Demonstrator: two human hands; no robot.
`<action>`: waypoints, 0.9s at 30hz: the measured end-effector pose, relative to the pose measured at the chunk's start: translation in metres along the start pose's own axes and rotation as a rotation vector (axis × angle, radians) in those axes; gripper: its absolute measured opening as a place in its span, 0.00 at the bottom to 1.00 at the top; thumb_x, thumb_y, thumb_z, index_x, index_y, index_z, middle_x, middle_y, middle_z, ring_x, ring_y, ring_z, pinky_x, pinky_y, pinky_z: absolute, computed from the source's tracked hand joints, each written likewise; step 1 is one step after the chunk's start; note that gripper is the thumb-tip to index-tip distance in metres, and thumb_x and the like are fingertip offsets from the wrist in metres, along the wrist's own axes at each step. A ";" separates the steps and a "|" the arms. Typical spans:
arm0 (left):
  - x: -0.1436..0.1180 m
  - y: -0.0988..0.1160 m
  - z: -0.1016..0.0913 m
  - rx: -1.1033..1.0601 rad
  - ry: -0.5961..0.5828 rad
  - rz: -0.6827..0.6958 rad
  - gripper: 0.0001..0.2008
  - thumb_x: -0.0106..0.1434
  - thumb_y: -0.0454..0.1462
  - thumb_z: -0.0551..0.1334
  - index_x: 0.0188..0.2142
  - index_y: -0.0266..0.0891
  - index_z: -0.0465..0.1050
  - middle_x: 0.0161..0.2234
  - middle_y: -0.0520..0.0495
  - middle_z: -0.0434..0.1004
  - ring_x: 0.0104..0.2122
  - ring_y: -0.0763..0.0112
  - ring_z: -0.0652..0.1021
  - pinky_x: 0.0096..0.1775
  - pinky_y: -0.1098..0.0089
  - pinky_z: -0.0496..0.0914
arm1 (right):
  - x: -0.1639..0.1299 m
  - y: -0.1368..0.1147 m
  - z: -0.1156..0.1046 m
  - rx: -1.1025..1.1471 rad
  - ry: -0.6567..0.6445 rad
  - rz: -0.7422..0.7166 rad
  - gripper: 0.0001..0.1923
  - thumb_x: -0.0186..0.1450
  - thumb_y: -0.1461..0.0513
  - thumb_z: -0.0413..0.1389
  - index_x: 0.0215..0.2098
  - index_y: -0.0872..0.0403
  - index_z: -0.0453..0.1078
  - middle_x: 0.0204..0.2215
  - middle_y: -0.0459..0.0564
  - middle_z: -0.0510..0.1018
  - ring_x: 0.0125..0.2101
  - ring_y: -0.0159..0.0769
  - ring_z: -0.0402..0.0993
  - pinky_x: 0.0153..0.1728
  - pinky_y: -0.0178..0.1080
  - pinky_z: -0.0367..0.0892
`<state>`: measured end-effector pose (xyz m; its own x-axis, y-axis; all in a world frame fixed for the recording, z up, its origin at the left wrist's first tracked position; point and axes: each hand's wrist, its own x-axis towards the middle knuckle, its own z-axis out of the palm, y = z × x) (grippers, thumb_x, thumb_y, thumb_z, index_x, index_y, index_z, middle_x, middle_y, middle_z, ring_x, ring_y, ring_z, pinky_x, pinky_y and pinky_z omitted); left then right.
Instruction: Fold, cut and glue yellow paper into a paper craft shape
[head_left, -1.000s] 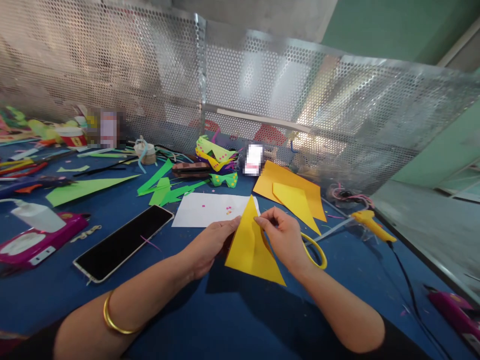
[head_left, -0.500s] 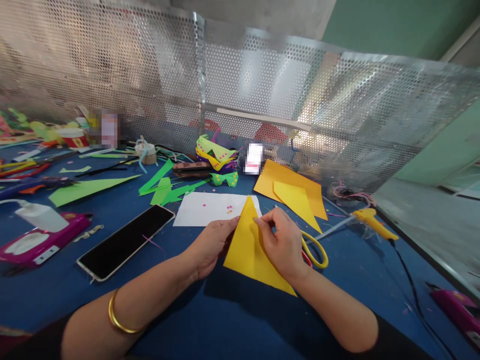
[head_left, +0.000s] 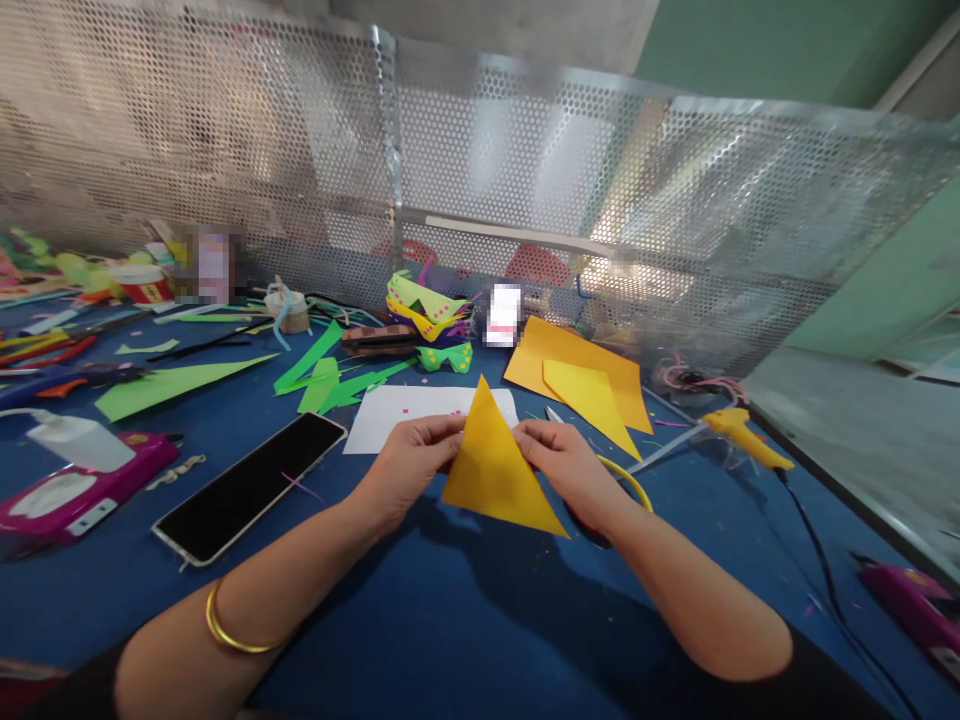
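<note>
A triangular piece of yellow paper [head_left: 499, 465] is held up above the blue table, its tip pointing away from me. My left hand [head_left: 412, 460] pinches its left edge between thumb and fingers. On the opposite edge my right hand [head_left: 566, 460] is closed with thumb and fingertips. Beneath my right hand lie scissors [head_left: 636, 485] with a yellow handle, mostly covered by the hand; a blade tip shows beyond it. Behind the paper a white sheet [head_left: 382, 415] carries small pink bits.
At left lie a phone [head_left: 251, 485] and a magenta power strip [head_left: 97, 495]. Green paper scraps [head_left: 322, 375], paper masks [head_left: 427, 310] and orange paper [head_left: 532, 350] sit farther back. A yellow glue gun [head_left: 746, 438] with a black cord lies right. A perforated metal screen [head_left: 517, 150] borders the table.
The yellow paper has been raised and tilted, its lower edge now farther from me. My right hand has shifted from over the paper's face to its right edge.
</note>
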<state>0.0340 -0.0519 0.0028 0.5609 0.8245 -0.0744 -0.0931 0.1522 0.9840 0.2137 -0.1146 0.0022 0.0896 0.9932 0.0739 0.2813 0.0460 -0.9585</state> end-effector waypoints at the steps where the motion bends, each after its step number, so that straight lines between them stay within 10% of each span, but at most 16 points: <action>1: 0.001 0.000 -0.001 0.006 0.021 0.037 0.16 0.50 0.42 0.71 0.39 0.39 0.82 0.37 0.47 0.84 0.34 0.64 0.80 0.39 0.67 0.71 | 0.000 0.000 0.000 -0.005 -0.068 0.027 0.20 0.62 0.48 0.55 0.20 0.52 0.65 0.18 0.42 0.67 0.21 0.32 0.62 0.24 0.35 0.58; 4: 0.003 -0.002 -0.004 -0.011 0.050 0.079 0.16 0.51 0.43 0.70 0.39 0.40 0.82 0.37 0.47 0.84 0.36 0.63 0.80 0.42 0.67 0.71 | -0.002 0.000 0.000 -0.105 -0.146 -0.013 0.22 0.61 0.49 0.55 0.15 0.52 0.62 0.15 0.42 0.64 0.20 0.31 0.59 0.23 0.35 0.55; 10: 0.003 -0.002 -0.009 -0.016 -0.153 -0.189 0.20 0.47 0.42 0.73 0.40 0.39 0.81 0.39 0.42 0.83 0.36 0.61 0.81 0.38 0.68 0.73 | -0.005 -0.004 -0.004 -0.410 0.190 -0.400 0.21 0.65 0.56 0.53 0.16 0.52 0.55 0.18 0.43 0.61 0.22 0.30 0.57 0.24 0.36 0.52; 19: 0.002 0.008 -0.009 -0.050 -0.053 -0.341 0.12 0.49 0.42 0.73 0.32 0.40 0.81 0.30 0.43 0.84 0.28 0.63 0.82 0.32 0.68 0.75 | -0.003 -0.003 -0.004 0.516 0.097 0.296 0.13 0.57 0.52 0.63 0.31 0.53 0.75 0.30 0.53 0.82 0.28 0.42 0.78 0.29 0.43 0.72; 27: 0.008 0.014 -0.019 -0.018 0.140 -0.161 0.14 0.46 0.41 0.74 0.32 0.38 0.81 0.29 0.45 0.84 0.27 0.63 0.81 0.32 0.68 0.76 | -0.007 -0.004 -0.012 0.380 -0.213 0.341 0.18 0.48 0.52 0.71 0.34 0.53 0.80 0.34 0.53 0.84 0.36 0.44 0.80 0.43 0.46 0.73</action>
<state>0.0219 -0.0326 0.0133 0.4501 0.8561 -0.2538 -0.0272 0.2972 0.9544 0.2237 -0.1231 0.0087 -0.0909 0.9564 -0.2774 -0.0976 -0.2858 -0.9533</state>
